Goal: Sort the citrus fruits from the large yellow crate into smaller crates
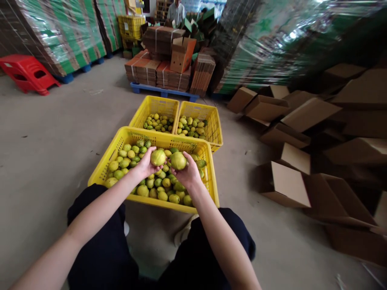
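My left hand (pixel 146 164) is closed around a yellow-green lemon (pixel 158 157). Close beside it, my right hand (pixel 188 171) grips another greenish lemon (pixel 178 160). Both hands are held over a large yellow plastic crate (pixel 113 139) in front of my knees. Many loose lemons (pixel 142 190), some green and some yellow, lie in that crate under my hands. My wrists and forearms hide part of its contents.
Behind stand two more yellow crates, left (pixel 139 110) and right (pixel 216 125), holding lemons. Flattened cartons (pixel 151 70) are stacked on a blue pallet (pixel 165 92). Open cardboard boxes (pixel 290 183) pile up at right. A red stool (pixel 27 70) stands left; a person (pixel 176 14) is at the back.
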`<act>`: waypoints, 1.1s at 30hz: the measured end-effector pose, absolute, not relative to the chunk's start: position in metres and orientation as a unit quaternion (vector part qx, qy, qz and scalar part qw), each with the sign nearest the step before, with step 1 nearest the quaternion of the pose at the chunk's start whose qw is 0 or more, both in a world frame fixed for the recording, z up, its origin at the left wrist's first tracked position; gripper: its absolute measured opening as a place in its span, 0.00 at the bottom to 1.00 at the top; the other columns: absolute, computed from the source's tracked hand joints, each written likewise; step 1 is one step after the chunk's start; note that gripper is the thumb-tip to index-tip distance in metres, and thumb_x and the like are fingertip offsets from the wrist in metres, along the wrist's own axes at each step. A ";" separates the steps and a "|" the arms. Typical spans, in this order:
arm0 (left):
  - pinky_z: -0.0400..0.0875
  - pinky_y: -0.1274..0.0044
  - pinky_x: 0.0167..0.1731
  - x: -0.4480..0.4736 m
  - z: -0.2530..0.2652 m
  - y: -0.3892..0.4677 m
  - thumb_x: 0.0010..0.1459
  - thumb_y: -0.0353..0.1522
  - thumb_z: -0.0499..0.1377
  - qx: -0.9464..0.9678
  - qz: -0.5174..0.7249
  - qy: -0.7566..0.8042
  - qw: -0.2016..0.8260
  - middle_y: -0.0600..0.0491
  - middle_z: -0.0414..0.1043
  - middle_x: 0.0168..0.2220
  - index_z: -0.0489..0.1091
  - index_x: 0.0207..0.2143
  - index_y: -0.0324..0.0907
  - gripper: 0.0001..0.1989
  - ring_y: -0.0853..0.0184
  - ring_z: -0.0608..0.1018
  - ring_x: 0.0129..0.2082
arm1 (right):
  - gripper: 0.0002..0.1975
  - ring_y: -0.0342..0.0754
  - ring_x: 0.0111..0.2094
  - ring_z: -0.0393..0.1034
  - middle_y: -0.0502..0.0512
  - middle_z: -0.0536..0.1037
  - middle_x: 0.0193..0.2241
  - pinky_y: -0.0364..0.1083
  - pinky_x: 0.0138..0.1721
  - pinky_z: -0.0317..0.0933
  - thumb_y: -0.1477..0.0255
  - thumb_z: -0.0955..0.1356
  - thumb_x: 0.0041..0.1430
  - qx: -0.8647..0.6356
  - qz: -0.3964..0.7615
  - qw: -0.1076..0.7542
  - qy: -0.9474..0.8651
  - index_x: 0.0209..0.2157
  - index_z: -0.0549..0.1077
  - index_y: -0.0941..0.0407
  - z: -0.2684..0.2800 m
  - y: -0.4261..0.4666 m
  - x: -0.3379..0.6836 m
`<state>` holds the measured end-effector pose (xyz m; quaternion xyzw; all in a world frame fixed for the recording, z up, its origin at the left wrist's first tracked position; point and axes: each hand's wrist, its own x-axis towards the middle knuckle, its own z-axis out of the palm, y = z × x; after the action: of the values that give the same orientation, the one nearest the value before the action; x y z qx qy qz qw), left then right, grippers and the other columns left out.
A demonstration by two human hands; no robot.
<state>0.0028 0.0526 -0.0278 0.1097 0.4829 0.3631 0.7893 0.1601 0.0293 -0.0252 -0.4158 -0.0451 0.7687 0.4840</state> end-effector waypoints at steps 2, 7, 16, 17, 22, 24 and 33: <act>0.64 0.83 0.10 0.004 -0.026 0.052 0.65 0.43 0.46 0.108 0.358 0.484 0.791 0.48 0.72 0.18 0.75 0.37 0.37 0.23 0.69 0.71 0.13 | 0.13 0.43 0.19 0.66 0.55 0.77 0.22 0.40 0.17 0.60 0.65 0.61 0.60 -0.413 0.775 0.474 -0.060 0.32 0.72 0.58 -0.027 0.030 0.160; 0.77 0.79 0.23 0.003 -0.029 0.050 0.59 0.34 0.58 0.191 0.384 0.475 0.768 0.49 0.75 0.28 0.72 0.38 0.38 0.08 0.69 0.77 0.22 | 0.09 0.45 0.25 0.69 0.51 0.76 0.26 0.42 0.23 0.64 0.65 0.66 0.55 -0.487 0.697 0.497 -0.176 0.35 0.71 0.55 -0.039 0.032 0.160; 0.72 0.71 0.50 -0.005 -0.036 0.049 0.31 0.23 0.75 0.417 0.509 0.431 0.617 0.53 0.73 0.48 0.73 0.44 0.44 0.33 0.66 0.77 0.42 | 0.27 0.54 0.49 0.70 0.57 0.75 0.49 0.53 0.47 0.66 0.68 0.75 0.48 -0.527 0.239 0.578 -0.575 0.49 0.67 0.51 -0.050 0.024 0.164; 0.71 0.71 0.52 -0.007 -0.036 0.049 0.31 0.23 0.75 0.429 0.517 0.421 0.610 0.53 0.74 0.48 0.74 0.45 0.44 0.34 0.65 0.77 0.44 | 0.26 0.54 0.48 0.70 0.57 0.74 0.49 0.53 0.46 0.67 0.68 0.76 0.47 -0.527 0.236 0.576 -0.578 0.49 0.68 0.51 -0.050 0.025 0.164; 0.66 0.70 0.57 -0.013 -0.029 0.049 0.39 0.25 0.73 0.445 0.522 0.371 0.626 0.52 0.76 0.49 0.75 0.53 0.46 0.35 0.61 0.75 0.51 | 0.26 0.53 0.45 0.72 0.56 0.74 0.48 0.52 0.45 0.69 0.66 0.78 0.44 -0.492 0.336 0.591 -0.544 0.47 0.72 0.51 -0.046 0.029 0.167; 0.66 0.68 0.58 -0.015 -0.023 0.047 0.41 0.26 0.73 0.428 0.515 0.361 0.648 0.52 0.76 0.50 0.73 0.56 0.48 0.36 0.60 0.75 0.52 | 0.28 0.51 0.43 0.73 0.54 0.76 0.46 0.52 0.46 0.69 0.67 0.78 0.43 -0.458 0.413 0.602 -0.508 0.48 0.73 0.50 -0.042 0.030 0.169; 0.70 0.67 0.57 -0.013 -0.028 0.051 0.51 0.28 0.69 0.327 0.533 0.372 0.686 0.46 0.76 0.51 0.77 0.48 0.42 0.19 0.57 0.76 0.54 | 0.20 0.51 0.43 0.75 0.50 0.81 0.42 0.50 0.50 0.67 0.67 0.77 0.43 -0.409 0.560 0.625 -0.358 0.41 0.76 0.53 -0.039 0.034 0.173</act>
<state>-0.0128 0.0512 -0.0280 0.3265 0.3722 0.5328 0.6863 0.1727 0.0341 -0.0392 -0.4094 -0.3581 0.5596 0.6253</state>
